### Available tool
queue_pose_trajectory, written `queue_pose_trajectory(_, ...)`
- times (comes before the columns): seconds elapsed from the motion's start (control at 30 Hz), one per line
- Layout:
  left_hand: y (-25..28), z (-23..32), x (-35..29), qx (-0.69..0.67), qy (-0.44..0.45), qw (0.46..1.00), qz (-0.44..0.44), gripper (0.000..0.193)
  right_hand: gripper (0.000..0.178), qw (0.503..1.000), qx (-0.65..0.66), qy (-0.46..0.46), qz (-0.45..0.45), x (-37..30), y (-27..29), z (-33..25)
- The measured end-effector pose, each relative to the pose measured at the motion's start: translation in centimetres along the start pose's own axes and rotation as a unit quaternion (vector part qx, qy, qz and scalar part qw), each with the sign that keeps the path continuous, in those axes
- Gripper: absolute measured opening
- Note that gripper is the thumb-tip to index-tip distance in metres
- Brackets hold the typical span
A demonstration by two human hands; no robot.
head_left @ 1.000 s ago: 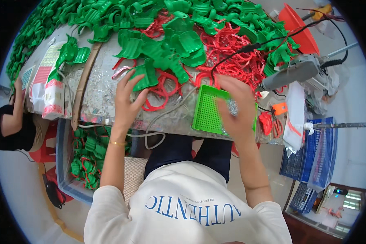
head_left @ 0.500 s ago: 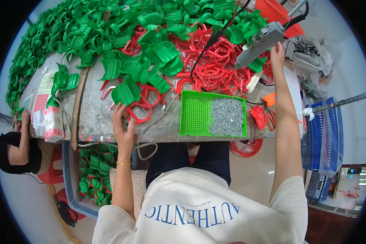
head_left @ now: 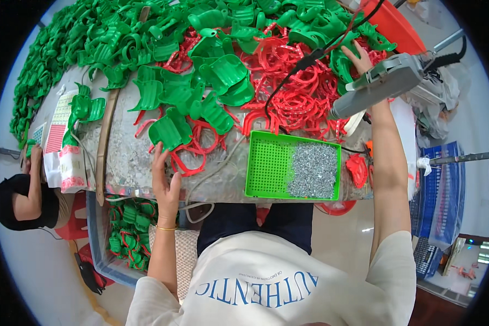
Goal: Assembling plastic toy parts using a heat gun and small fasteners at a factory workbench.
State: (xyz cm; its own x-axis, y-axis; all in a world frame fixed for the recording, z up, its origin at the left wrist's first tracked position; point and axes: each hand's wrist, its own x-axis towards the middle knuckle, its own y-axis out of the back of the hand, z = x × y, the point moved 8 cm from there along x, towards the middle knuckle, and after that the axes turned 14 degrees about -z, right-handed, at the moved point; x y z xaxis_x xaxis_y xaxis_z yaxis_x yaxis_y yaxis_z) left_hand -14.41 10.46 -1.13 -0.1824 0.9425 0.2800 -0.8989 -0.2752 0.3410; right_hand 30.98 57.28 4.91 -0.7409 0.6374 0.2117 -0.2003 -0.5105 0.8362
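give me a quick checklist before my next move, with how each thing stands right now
1. Left hand free: ok, fingers spread, gripping nothing.
2. Left fingertips touching the curved green plastic piece: cannot tell, they sit at its near edge.
3. Gray corded power tool clear of right arm: cannot tell, it overlaps the arm in this view.
4. Green mesh tray upright: ok, small silvery parts heaped in its right half.
5. Red plastic bands sorted: not ok, jumbled pile.

Left of the green tray [head_left: 269, 165], a ribbed, curved green plastic piece [head_left: 170, 129] is laid partly over red loops [head_left: 186, 168]; beyond the tray's right end, another green piece [head_left: 339, 68] is seen beside a red heap [head_left: 301, 100].
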Motion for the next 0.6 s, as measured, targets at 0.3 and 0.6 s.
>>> queue_pose_trajectory(0.3,-0.5,0.5,0.5,0.042,-0.006,0.999,-0.006,0.060,0.053,0.779,0.627,-0.013,-0.025,6.1,4.5,-8.2)
queue_pose_trajectory(0.6,-0.6,0.9,0.5,0.045,-0.011,0.999,-0.013,0.064,0.053,0.741,0.667,0.080,-0.017,9.7,11.6,-19.7)
